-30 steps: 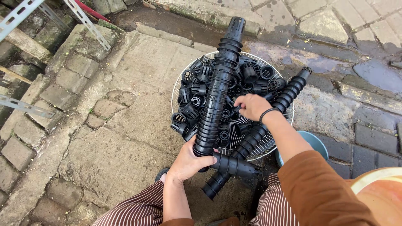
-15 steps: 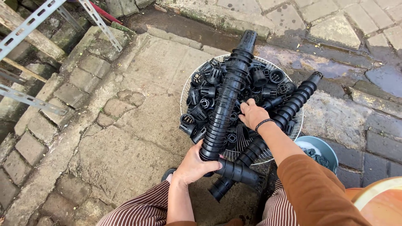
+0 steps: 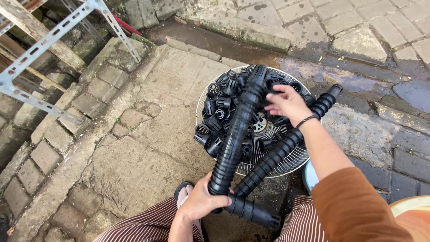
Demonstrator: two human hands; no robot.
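My left hand (image 3: 200, 202) grips the near end of a long stack of black ribbed plastic pieces (image 3: 237, 130) that leans away over a round wire fan guard (image 3: 286, 168). My right hand (image 3: 287, 104) reaches over the guard near the stack's far end, fingers curled at a small black piece (image 3: 271, 99). The guard holds several loose black plastic pieces (image 3: 219, 110). A second black stack (image 3: 286, 143) lies alongside, under my right forearm. A short third stack (image 3: 253, 210) rests by my knees.
The guard sits on cracked concrete (image 3: 148, 148) with wet paving stones (image 3: 358, 80) beyond. A slotted metal angle frame (image 3: 53, 40) and wooden planks stand at the upper left over a brick edge (image 3: 53, 134). A blue container (image 3: 310, 177) peeks out under my right arm.
My right hand has moved from the middle of the guard up toward the far end of the held stack. The view has shifted slightly; my left hand keeps its hold.
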